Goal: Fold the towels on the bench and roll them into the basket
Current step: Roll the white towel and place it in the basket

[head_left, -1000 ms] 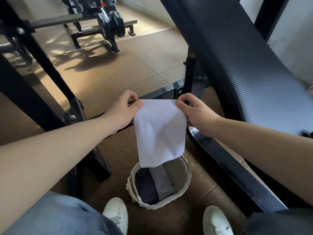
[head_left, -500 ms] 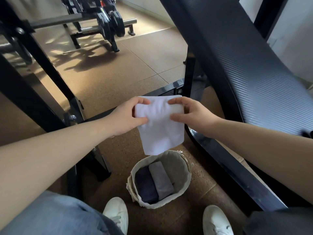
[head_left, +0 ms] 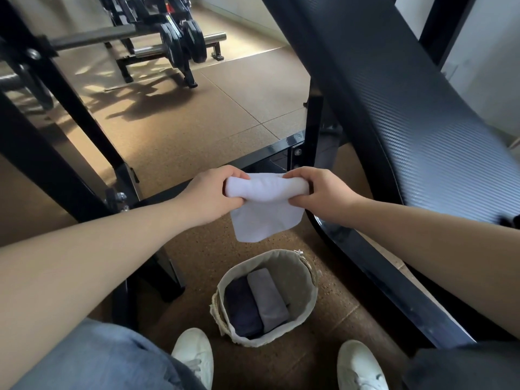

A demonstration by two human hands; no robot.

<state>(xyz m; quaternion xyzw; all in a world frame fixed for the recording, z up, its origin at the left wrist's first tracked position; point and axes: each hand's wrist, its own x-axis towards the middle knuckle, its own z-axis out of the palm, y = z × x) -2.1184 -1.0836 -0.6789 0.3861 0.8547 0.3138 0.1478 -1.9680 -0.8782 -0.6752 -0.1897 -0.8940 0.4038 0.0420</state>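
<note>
I hold the white towel (head_left: pixel 264 204) up in the air, above the basket (head_left: pixel 305 280) on the floor. My left hand (head_left: pixel 209 194) grips one end of its rolled top and my right hand (head_left: pixel 319 191) grips the other end. The bottom flap hangs loose. A dark towel (head_left: pixel 243 309) and a gray towel (head_left: pixel 267 298) lie rolled side by side in the basket, between my white shoes (head_left: pixel 194 353).

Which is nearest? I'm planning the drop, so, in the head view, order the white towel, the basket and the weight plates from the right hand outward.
1. The white towel: gripped by the right hand itself.
2. The basket: on the floor below that hand, toward the person.
3. The weight plates: far across the floor, upper left.
</note>
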